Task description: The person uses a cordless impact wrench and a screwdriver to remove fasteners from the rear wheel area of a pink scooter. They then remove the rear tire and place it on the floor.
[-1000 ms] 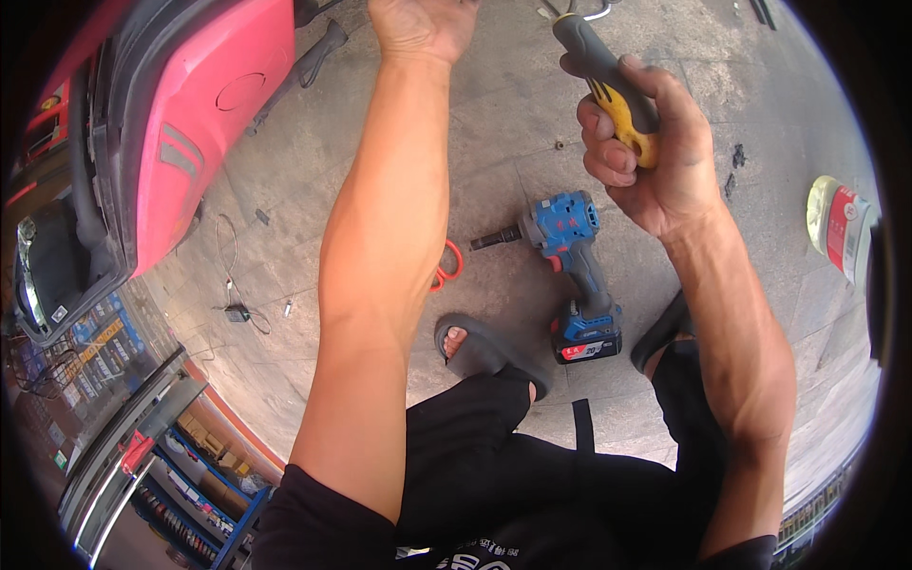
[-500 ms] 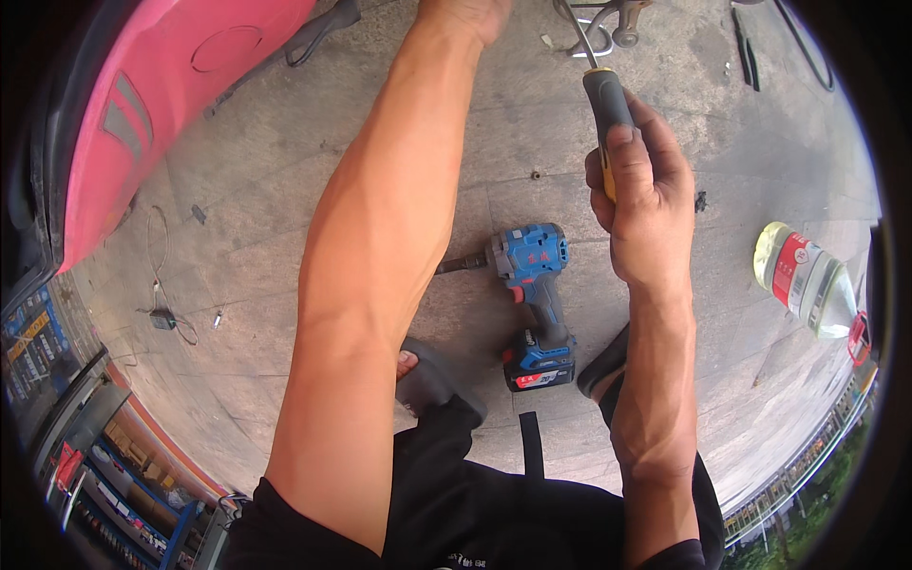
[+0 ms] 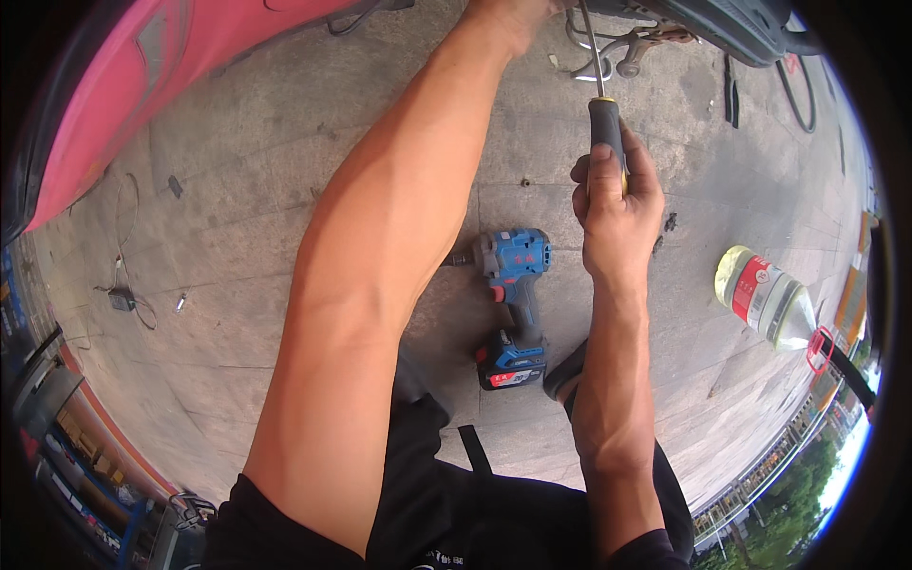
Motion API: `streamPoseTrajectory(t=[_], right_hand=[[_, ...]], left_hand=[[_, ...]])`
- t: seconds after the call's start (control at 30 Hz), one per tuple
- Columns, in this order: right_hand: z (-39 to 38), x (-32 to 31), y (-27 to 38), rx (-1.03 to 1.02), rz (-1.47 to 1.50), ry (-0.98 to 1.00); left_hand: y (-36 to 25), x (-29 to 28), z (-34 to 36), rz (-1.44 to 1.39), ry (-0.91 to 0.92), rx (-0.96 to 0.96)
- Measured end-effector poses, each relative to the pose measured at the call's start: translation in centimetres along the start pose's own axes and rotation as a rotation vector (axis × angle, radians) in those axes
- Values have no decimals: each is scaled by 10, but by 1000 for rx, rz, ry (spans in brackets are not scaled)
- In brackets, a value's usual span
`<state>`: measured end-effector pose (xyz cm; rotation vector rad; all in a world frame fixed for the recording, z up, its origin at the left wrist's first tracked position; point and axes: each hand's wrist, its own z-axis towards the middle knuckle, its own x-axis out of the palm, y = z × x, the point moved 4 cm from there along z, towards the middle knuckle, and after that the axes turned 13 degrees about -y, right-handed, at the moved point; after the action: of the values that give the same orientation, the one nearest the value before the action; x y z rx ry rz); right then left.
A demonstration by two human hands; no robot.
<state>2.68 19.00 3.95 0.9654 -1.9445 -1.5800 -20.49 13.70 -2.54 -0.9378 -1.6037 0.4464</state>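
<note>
My right hand [image 3: 617, 204] is closed round the grey-and-yellow handle of a screwdriver [image 3: 604, 121], whose metal shaft points up toward the top edge beside my left hand. My left hand [image 3: 522, 19] reaches to the top edge near a dark vehicle part [image 3: 722, 28]; its fingers are mostly out of sight. Below the screwdriver's upper shaft lie bent metal pieces [image 3: 635, 52] on the paving. A blue cordless impact wrench [image 3: 513, 266] with a socket lies on the ground between my forearms, close to my feet.
A pink vehicle body panel [image 3: 114, 85] fills the upper left. A plastic bottle of pale yellow liquid [image 3: 765, 299] lies at the right. A small black device with a cord [image 3: 122, 296], black strips [image 3: 731, 90] and small bits lie on the paving [image 3: 218, 218]. Shelving stands at lower left.
Both hands appear further to the right at the top and middle, the screwdriver now more upright. The view has shifted, bringing a dark vehicle part in at the top right and greenery at lower right.
</note>
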Motion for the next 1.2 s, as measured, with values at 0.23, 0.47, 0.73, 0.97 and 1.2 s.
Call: streamPoseTrajectory(t=[0.23,0.47,0.73,0.97,1.2], right_hand=[[3,4,0,687,859,300],[14,-12,7,-227,-328,-38],[5,-2,4,504,722,409],[-2,-7,3,262,616,19],[0,-11,-7,166,-49,-144]], left_hand=[[6,3,-3,-73,-29,72],[18,5,-2,-102,-88,155],[12,4,-2,-69,-59,261],[12,3,1,-14,-89,280],[15,1,4,168,-142,297]])
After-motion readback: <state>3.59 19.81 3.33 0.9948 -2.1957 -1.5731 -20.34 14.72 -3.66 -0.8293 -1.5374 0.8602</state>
